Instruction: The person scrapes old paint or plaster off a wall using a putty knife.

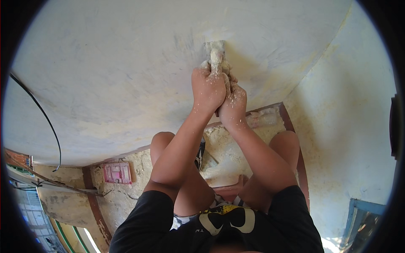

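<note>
Both my hands meet at the pale plastered wall (126, 79) in front of me. They grip one tool together, a scraper or putty knife (215, 47), whose flat blade lies against the wall. My left hand (208, 87) is on the left side, its thumb stretched up along the tool. Close against it on the right, my right hand (233, 102) is wrapped around the lower part. Most of the handle is hidden by my fingers. Pale flakes and dust cover both hands and the blade. Dark marks and yellowish patches show on the wall around the tool.
A pink plastic case (117, 173) lies on the dusty floor at left. Clear plastic (264, 117) lies by the wall corner. A black cable (41, 110) hangs at left, above thin sticks (60, 183). A blue frame (351, 218) stands at lower right.
</note>
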`<state>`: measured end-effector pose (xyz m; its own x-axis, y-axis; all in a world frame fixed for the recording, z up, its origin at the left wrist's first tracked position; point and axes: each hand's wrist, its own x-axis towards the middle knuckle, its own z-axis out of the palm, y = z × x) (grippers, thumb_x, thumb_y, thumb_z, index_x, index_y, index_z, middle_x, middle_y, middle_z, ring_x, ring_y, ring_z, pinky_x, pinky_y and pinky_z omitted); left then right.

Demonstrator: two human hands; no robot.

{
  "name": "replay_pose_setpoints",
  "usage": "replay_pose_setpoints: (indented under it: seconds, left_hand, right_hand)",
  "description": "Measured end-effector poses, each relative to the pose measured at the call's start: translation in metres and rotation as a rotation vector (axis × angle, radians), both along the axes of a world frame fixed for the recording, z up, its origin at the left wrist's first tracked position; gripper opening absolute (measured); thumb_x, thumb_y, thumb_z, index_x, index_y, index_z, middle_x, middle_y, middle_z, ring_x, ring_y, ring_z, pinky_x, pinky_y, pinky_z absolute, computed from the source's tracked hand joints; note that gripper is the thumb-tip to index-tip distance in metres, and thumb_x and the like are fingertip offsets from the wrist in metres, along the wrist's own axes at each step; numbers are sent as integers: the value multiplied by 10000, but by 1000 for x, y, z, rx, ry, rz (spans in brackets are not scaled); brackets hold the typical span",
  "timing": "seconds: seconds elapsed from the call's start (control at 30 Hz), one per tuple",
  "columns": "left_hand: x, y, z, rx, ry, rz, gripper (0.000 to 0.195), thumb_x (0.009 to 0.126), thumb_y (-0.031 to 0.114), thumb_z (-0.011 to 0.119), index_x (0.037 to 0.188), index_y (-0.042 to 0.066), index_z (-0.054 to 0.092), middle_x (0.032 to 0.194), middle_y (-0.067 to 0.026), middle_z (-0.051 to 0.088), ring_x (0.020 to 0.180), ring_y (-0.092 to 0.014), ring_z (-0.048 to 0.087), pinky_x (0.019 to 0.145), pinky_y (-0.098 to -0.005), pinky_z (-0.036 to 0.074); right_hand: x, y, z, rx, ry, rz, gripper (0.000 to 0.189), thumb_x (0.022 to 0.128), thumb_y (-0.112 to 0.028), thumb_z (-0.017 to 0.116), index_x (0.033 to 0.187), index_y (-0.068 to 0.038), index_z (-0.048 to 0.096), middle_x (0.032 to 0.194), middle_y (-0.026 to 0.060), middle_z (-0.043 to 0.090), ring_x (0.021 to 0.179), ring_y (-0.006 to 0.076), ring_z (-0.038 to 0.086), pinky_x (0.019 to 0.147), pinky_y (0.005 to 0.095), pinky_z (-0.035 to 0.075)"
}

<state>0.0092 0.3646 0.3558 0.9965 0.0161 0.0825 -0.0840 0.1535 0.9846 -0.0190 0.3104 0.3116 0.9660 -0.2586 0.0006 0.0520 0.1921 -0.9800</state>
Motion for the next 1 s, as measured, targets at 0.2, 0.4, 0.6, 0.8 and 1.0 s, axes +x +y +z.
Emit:
replay_pose_setpoints:
  seconds: [0.2,0.4,0.6,0.8,1.0]
  left_hand:
    - [-1,-2,-4,-13,-94,-14,240,952,99,426,811,-64,531,653,-108,554,588,-183,585,542,-310,484]
    - [-1,-3,15,-30,-83,-13,188,888,16,433,759,-69,538,632,-116,582,548,-172,586,495,-304,478]
    - [-2,-3,20,-65,-36,16,210,893,13,425,724,-60,526,619,-110,574,539,-167,580,495,-306,471]
    - [-3,-5,18,2,-33,0,326,981,196,441,785,-49,525,632,-108,551,574,-189,580,531,-305,474]
    - [0,-2,34,14,-129,0,286,974,165,437,807,-50,527,636,-110,555,584,-190,586,523,-303,473]
  right_hand:
    - [-6,-3,8,-62,-22,-17,392,962,-358,496,803,-9,580,567,8,527,426,67,450,370,245,322]
    - [-3,-3,18,35,-4,5,442,951,-329,528,718,44,578,525,55,538,488,98,503,445,291,393]
    - [-4,-2,24,13,-32,-8,431,960,-371,500,756,2,572,535,6,501,415,71,441,367,256,311]
    - [-4,-2,20,-38,-62,-65,416,958,-355,508,733,-9,558,530,4,495,415,71,435,358,257,296]
    - [2,-1,34,76,-64,-10,464,944,-352,541,710,47,575,523,46,526,473,92,481,431,278,379]
